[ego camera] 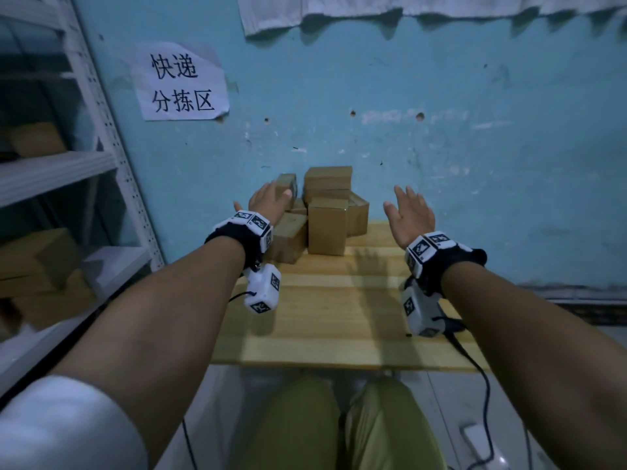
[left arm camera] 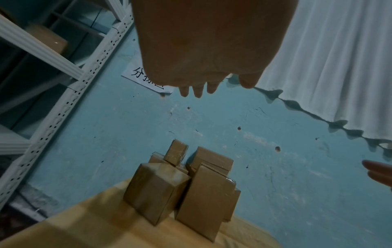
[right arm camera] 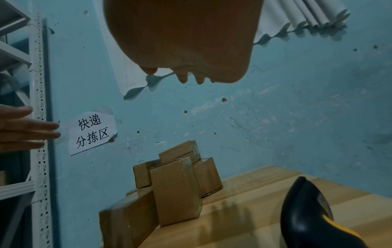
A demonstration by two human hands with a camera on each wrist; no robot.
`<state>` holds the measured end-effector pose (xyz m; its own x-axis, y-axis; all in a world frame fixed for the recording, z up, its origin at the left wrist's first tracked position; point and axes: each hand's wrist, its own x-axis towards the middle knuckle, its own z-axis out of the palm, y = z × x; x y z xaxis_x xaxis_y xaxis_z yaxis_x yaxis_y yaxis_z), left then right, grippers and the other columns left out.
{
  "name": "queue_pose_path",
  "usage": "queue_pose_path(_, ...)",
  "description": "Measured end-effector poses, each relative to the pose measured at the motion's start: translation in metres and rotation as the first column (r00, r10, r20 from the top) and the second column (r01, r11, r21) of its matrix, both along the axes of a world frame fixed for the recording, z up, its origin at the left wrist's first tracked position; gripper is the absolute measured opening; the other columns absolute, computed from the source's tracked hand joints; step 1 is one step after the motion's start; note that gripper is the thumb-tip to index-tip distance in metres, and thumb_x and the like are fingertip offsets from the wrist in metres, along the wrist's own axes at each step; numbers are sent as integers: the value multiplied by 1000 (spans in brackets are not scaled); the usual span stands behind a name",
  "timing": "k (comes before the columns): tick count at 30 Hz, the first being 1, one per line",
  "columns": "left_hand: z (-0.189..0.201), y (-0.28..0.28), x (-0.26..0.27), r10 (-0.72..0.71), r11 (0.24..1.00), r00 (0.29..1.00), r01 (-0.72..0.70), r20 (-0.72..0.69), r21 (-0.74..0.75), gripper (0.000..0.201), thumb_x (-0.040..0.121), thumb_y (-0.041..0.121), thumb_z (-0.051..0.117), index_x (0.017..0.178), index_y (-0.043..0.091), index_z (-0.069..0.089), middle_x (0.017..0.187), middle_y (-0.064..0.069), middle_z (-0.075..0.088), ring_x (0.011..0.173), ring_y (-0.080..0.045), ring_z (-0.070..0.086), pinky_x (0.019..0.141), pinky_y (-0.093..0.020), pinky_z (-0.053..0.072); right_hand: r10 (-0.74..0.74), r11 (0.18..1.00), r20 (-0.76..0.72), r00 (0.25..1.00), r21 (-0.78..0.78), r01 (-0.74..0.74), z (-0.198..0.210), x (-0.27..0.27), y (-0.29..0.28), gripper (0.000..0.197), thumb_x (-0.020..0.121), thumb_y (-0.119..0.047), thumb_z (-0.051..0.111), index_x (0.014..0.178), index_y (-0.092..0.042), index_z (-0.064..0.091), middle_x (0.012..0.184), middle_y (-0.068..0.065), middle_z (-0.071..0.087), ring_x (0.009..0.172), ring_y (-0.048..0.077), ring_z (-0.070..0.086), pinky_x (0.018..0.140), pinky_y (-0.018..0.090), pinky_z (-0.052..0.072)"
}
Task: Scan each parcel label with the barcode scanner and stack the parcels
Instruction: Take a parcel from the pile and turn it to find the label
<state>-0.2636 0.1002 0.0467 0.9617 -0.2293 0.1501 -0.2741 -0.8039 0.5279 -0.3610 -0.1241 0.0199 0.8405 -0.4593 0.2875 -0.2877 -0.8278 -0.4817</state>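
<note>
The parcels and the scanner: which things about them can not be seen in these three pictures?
- Parcel labels: none shows on the parcels; the visible faces are plain cardboard, dim and blurred in every view.
- Number of parcels: the front boxes hide the rear ones.
- Barcode scanner: cut off by the right wrist view's bottom edge; in the head view the wrist camera hides it.
- Left hand: the head view cannot settle whether it touches the parcels.

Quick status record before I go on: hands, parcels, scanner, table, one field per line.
left hand: open, raised in front of the parcel pile, gripping nothing
right hand: open, raised to the right of the pile, holding nothing
parcels: brown cardboard boxes heaped at the wall end of the table, not neatly stacked
scanner: black and yellow, lying on the table, unheld
table: light wood
</note>
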Motion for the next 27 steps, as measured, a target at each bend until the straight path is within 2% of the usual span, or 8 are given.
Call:
queue_pose_path(6,-14,9,-8,-35,999,998,34,-56,-23,61,99,48,24,151,18,12,159,-2,9,147,-21,9,117,-45,-1,18,1000,17,1000,0,-18,-2,-3,4,54,102,-38,23,152,-19,14,161,5,6,149,23,5,121,40,7)
queue_pose_path(11,-16,-2,-6,-91,990,992,81,-88,-118,58,101,40,27,150,14,12,159,-6,10,147,-22,12,119,-37,8,81,996,5,997,-29,-80,-8,9,6,54,102,-41,23,151,-20,16,161,4,8,149,23,6,121,40,8)
queue_pose_path(14,-17,-16,-1,-127,983,982,105,-143,-154,58,101,36,28,150,12,9,159,-9,8,147,-25,11,120,-38,13,115,993,-10,993,-21,-115,-12,23,7,56,101,-43,24,151,-20,16,161,5,8,148,23,8,121,40,9)
queue_pose_path(18,-28,-39,12,-160,974,957,114,-240,-196,66,100,37,35,151,16,-1,159,-10,5,146,-28,13,116,-37,17,157,975,-102,982,-141,-171,-24,44,4,57,99,-43,32,149,-17,22,160,7,11,147,26,12,119,39,14)
queue_pose_path(22,-47,-58,35,-128,986,962,96,-243,-140,67,100,35,37,151,13,0,159,-10,6,146,-26,14,115,-34,18,164,969,-215,963,-145,-198,-49,66,-4,61,98,-47,32,151,-19,18,161,5,5,148,25,9,119,40,12)
queue_pose_path(25,-58,-69,57,-89,995,977,78,-191,-62,66,98,38,39,151,15,6,158,-9,11,146,-28,15,118,-41,17,179,965,-236,955,-147,-217,-61,82,-16,60,98,-46,34,150,-21,18,161,5,5,148,24,10,120,40,14)
queue_pose_path(27,-63,-75,72,-60,997,986,68,-155,47,63,98,41,36,151,20,9,159,-7,8,147,-28,10,119,-46,11,207,948,-253,945,-186,-258,-66,94,-26,58,98,-44,36,150,-22,20,161,5,5,148,23,10,119,40,15)
